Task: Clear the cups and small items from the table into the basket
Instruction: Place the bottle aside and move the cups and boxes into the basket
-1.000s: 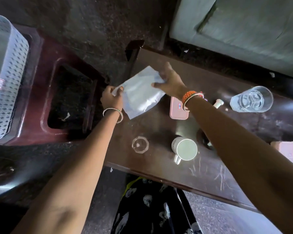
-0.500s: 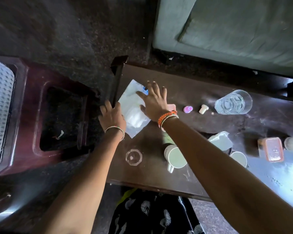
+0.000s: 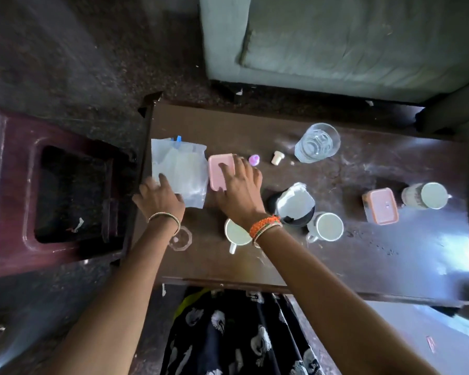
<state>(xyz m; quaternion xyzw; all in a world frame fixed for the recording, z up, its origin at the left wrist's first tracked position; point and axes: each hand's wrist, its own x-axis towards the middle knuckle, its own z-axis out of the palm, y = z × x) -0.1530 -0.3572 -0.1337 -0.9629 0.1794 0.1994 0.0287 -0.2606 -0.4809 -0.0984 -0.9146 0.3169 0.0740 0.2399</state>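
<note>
Reaching right hand [image 3: 237,189] onto pink lidded box [image 3: 220,169], fingers spread flat, no grasp yet; looks light, rigid, slick, so pinch long edges. Left hand [image 3: 159,197] flat, pressing plastic pouch [image 3: 178,171] just left of box.

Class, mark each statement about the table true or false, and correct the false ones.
1. The right hand rests on the pink box. True.
2. The glass lies on its side. False: it stands upright.
3. The left hand touches the plastic bag. True.
4. Two mugs stand stacked. False: the mugs stand apart on the table.
5. The basket sits on the table. False: no basket shows on it.
</note>
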